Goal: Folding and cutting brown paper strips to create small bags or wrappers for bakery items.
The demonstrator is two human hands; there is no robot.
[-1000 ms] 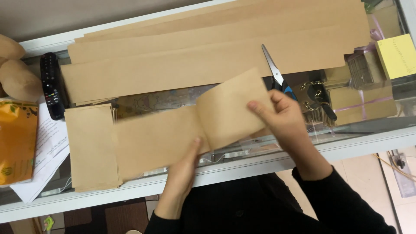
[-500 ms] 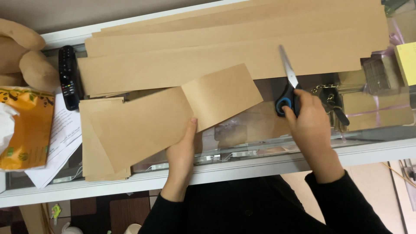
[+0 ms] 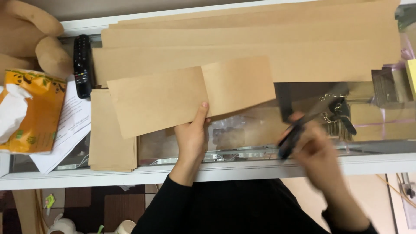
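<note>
**While one hand steadies the strip, the other brings the scissors in**

With its thumb pressed on the near edge of a creased strip of brown paper (image 3: pixel 190 97), the left hand (image 3: pixel 192 138) keeps the strip flat and slightly slanted on the glass-topped table (image 3: pixel 242 171), seemingly so the sheet cannot slide. The fingers tuck underneath the paper's edge, so the hand is closed on the strip in a light pinch, wrist straight and the black sleeve (image 3: pixel 173 203) running back toward the body.

At the right, the right hand (image 3: pixel 318 154) is caught in blur, lifted just clear of the table's near rim. It is wrapped around the dark handles of a pair of scissors (image 3: pixel 291 136), whose blades point up and away toward the far side; whether the blades stand apart or together cannot be told through the smear. The forearm angles in from the lower right.

The strip sits near the table's middle, overlapping longer sheets of the same brown paper (image 3: pixel 260 43) laid lengthwise across the far side, and lying partly over a stack of shorter cut pieces (image 3: pixel 110 143) at the left, placed as if sorted by size. Farther left lie a black remote control (image 3: pixel 82 65), an orange tissue pack (image 3: pixel 30 112) on loose white papers (image 3: pixel 71 130), and a tan plush toy (image 3: pixel 30 39). A bunch of keys (image 3: pixel 342 115) rests to the right of the scissors.
</note>
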